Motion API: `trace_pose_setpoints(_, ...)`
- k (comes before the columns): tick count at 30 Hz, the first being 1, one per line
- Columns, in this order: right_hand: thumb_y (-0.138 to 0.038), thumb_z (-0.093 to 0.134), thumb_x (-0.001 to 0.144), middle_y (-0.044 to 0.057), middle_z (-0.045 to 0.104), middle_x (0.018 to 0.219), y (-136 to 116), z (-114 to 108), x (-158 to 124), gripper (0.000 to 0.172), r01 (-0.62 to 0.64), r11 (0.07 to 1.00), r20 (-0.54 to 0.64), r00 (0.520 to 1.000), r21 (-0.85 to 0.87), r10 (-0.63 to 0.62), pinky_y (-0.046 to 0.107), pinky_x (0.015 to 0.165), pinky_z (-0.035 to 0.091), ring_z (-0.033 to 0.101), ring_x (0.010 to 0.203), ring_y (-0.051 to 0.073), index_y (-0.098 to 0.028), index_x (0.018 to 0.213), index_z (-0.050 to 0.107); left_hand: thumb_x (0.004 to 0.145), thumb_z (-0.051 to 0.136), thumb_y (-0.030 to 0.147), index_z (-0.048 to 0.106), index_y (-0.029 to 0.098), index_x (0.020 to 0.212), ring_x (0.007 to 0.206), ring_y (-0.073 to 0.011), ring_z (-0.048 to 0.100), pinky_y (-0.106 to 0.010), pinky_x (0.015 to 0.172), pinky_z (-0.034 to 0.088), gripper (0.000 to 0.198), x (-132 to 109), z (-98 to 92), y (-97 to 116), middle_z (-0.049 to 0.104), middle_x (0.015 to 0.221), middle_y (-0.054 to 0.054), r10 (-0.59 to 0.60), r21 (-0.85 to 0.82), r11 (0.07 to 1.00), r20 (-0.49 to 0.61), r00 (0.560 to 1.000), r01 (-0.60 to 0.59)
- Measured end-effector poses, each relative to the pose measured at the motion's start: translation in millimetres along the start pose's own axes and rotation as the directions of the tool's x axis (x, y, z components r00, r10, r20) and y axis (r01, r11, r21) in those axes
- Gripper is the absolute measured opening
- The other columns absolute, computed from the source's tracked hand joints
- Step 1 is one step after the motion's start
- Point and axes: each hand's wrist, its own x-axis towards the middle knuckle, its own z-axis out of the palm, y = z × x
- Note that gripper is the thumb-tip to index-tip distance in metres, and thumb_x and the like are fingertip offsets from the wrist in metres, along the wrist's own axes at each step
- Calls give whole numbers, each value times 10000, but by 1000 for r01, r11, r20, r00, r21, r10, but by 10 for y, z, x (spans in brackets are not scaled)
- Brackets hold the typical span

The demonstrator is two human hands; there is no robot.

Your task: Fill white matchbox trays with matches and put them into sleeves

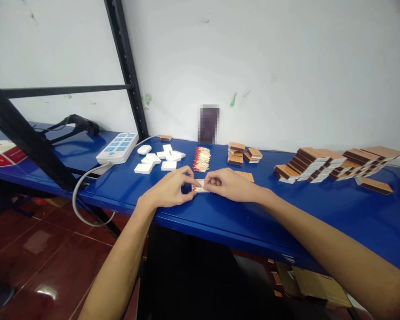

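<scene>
A small white matchbox tray (202, 182) lies near the table's front edge with several red-headed matches (199, 188) in it. My left hand (171, 187) grips the tray's left end between thumb and index finger. From the right, my right hand (231, 184) has its fingers curled and its fingertips pressed together over the tray's right end; whatever they pinch is hidden. Just behind the tray is a pile of loose matches (202, 159), red heads to the left. Several other white trays (169, 166) lie behind my left hand. A brown matchbox cover (245, 176) lies behind my right hand.
Several brown matchboxes (236, 146) stand beyond the match pile. Larger stacks of matchboxes (308, 162) line the right side. At left are a power strip (118, 149) with its cable, a white oval case (144, 150) and a black shelf post (128, 66). A wall closes off the back.
</scene>
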Motion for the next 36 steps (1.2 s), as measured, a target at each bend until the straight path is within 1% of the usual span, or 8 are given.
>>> trace_pose_setpoints(5, -331, 528, 871, -16, 590, 653, -29, 31, 1, 200, -9, 999, -14, 1000, 49, 9, 243, 576, 341, 503, 596, 114, -181, 796, 636, 826, 574, 258, 704, 265, 1092, 834, -159, 552, -302, 778, 436, 296, 6, 15, 3, 554, 1017, -32, -7, -4, 1000, 12, 1000, 7)
trace_pose_setpoints(9, -329, 462, 908, 1, 600, 695, 35, 86, 43, 243, -31, 999, -191, 981, 12, 33, 249, 584, 339, 494, 621, 125, -175, 811, 623, 794, 597, 252, 706, 240, 1054, 779, -147, 552, -286, 736, 444, 282, 9, 32, 0, 578, 992, -31, -20, -47, 999, 22, 1000, 21)
trace_pose_setpoints(13, -220, 484, 880, 22, 593, 730, 170, 139, 144, 164, -79, 981, -321, 947, -179, 18, 264, 631, 346, 504, 657, 145, -158, 927, 629, 785, 636, 311, 676, 218, 1078, 791, -157, 557, -291, 743, 458, 310, 7, 29, 11, 606, 996, -39, -26, -92, 995, -10, 1000, 25)
trace_pose_setpoints(22, -201, 480, 878, 89, 636, 865, 315, 147, 283, 213, -212, 911, -335, 938, -355, 88, 290, 695, 374, 553, 777, 190, -133, 975, 656, 927, 432, 282, 624, 187, 1097, 755, -153, 579, -293, 721, 453, 274, 17, 42, -69, 658, 923, -34, -154, -94, 986, -174, 973, 139)
trace_pose_setpoints(27, -174, 496, 849, 69, 658, 750, 329, 90, 363, 212, -276, 907, -302, 936, -318, 178, 281, 667, 378, 565, 699, 175, -129, 893, 698, 884, 509, 238, 551, 182, 963, 637, -141, 576, -256, 606, 423, 105, 113, 11, -193, 620, 690, 15, -191, -175, 970, -111, 975, 170)
trace_pose_setpoints(30, -185, 503, 842, 65, 669, 741, 323, 65, 384, 219, -279, 919, -293, 936, -280, 195, 278, 650, 385, 571, 667, 168, -128, 861, 714, 810, 635, 284, 558, 175, 749, 597, -142, 560, -255, 574, 394, 146, 255, -28, -262, 602, 634, 11, -214, -55, 976, -45, 976, 212)
trace_pose_setpoints(32, -207, 519, 838, 63, 674, 738, 319, 56, 385, 215, -283, 925, -295, 933, -255, 205, 276, 636, 389, 574, 652, 166, -130, 862, 718, 809, 646, 353, 565, 170, 669, 603, -156, 554, -272, 575, 384, 244, 355, -28, -290, 602, 633, -11, -224, 56, 972, -93, 970, 230)
trace_pose_setpoints(36, -224, 541, 826, 53, 681, 723, 314, 53, 379, 196, -292, 933, -301, 927, -211, 222, 268, 617, 396, 585, 642, 163, -143, 841, 718, 887, 531, 341, 641, 152, 754, 723, -206, 591, -329, 686, 417, 256, 481, 42, -302, 650, 757, -77, -185, 257, 938, -203, 962, 234)
